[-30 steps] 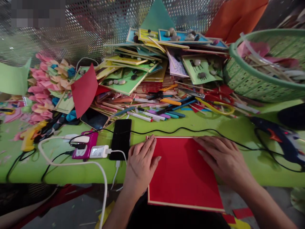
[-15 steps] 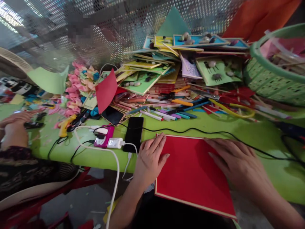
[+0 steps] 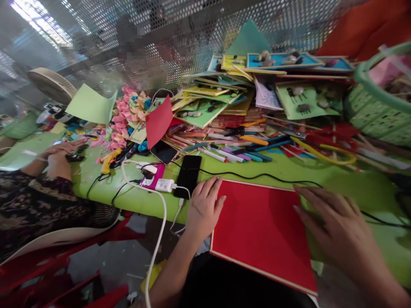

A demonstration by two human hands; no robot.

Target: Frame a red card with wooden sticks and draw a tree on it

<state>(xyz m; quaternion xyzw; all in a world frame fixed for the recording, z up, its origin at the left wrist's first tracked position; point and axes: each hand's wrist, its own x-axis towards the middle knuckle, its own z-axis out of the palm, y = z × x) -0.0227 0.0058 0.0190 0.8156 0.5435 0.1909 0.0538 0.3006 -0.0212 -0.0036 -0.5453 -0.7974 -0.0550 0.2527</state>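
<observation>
A red card board [image 3: 260,226] with a pale edge lies on the green table [image 3: 302,171] and juts over its near edge. My left hand [image 3: 205,207] rests flat on the board's left edge, fingers stretched out. My right hand [image 3: 337,226] lies flat at the board's right edge, fingers spread, holding nothing. A black cable [image 3: 257,175] runs across the table just beyond the board.
A black phone [image 3: 189,175] and chargers [image 3: 154,179] sit left of the board. Behind are pens [image 3: 231,154], stacked craft cards [image 3: 224,98], paper flowers [image 3: 128,115] and a green basket [image 3: 379,102]. Another person's hands [image 3: 61,154] work at the far left.
The view has swung left, revealing another person at the table's left end. My right hand has slid to the board's right edge. My left hand stays put.
</observation>
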